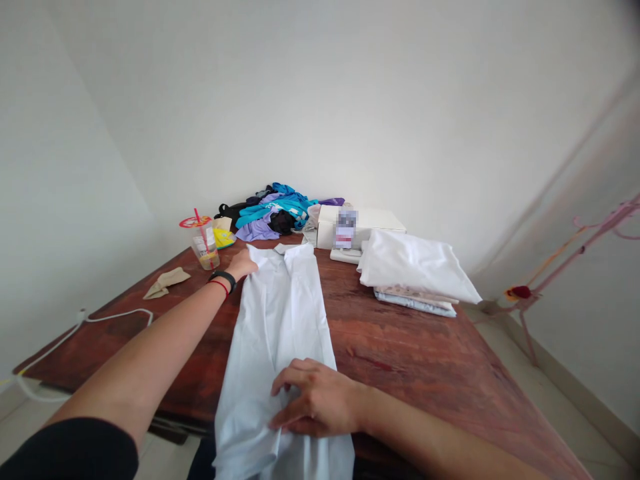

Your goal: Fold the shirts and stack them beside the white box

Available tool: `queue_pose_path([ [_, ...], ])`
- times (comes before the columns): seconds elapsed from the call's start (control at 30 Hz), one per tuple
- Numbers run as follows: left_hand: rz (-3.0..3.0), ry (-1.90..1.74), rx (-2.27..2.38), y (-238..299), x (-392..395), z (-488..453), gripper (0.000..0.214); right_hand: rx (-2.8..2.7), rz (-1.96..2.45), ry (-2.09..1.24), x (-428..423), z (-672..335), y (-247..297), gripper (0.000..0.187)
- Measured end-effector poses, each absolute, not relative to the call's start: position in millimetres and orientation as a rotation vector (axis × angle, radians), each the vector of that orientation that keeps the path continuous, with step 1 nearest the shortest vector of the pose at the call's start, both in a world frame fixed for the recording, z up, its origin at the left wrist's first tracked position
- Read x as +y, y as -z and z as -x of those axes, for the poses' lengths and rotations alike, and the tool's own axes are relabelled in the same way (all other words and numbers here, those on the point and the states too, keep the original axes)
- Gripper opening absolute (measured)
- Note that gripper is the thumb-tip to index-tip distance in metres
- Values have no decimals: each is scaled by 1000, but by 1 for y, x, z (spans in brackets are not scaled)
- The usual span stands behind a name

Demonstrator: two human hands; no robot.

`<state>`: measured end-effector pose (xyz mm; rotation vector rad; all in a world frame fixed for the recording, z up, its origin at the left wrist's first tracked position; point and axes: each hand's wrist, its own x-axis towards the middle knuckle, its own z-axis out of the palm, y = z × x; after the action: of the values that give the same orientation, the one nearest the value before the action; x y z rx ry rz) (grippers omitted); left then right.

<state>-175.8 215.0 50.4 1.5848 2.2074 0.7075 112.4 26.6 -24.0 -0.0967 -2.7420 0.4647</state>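
Note:
A pale blue shirt [280, 320] lies folded lengthwise into a long strip down the wooden table [415, 353], its collar at the far end and its hem hanging over the near edge. My left hand [242, 265] reaches far out and rests on the shirt's shoulder beside the collar, fingers flat. It wears a black band and a red cord at the wrist. My right hand [313, 397] lies on the lower part of the shirt near the table's front edge, its fingers bent and pressing down on the cloth.
A stack of folded clothes [417, 273] topped by a white garment sits at the right. A white box [360, 225] and a heap of blue, purple and black clothes [275, 212] stand at the back. A plastic cup with a straw [205, 248], a beige cloth [165, 281] and a white cable [100, 319] lie at the left.

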Motion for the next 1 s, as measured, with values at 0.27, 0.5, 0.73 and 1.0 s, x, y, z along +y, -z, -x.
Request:
queue_pose_path([
  [0.27,-1997,-497,2322,-54,225,105,56,-2728,78,-515,27,-110,25,28],
  [0.5,-2028,-365,2269,-29,245,69,49,-2648,-42,-568,23,-109,20,22],
  [0.73,-2041,-432,2165,-22,246,84,48,-2646,-125,-582,9,-105,13,20],
  [1.0,-2134,-555,1857,-27,225,89,53,-2756,-148,-548,5,-101,23,20],
])
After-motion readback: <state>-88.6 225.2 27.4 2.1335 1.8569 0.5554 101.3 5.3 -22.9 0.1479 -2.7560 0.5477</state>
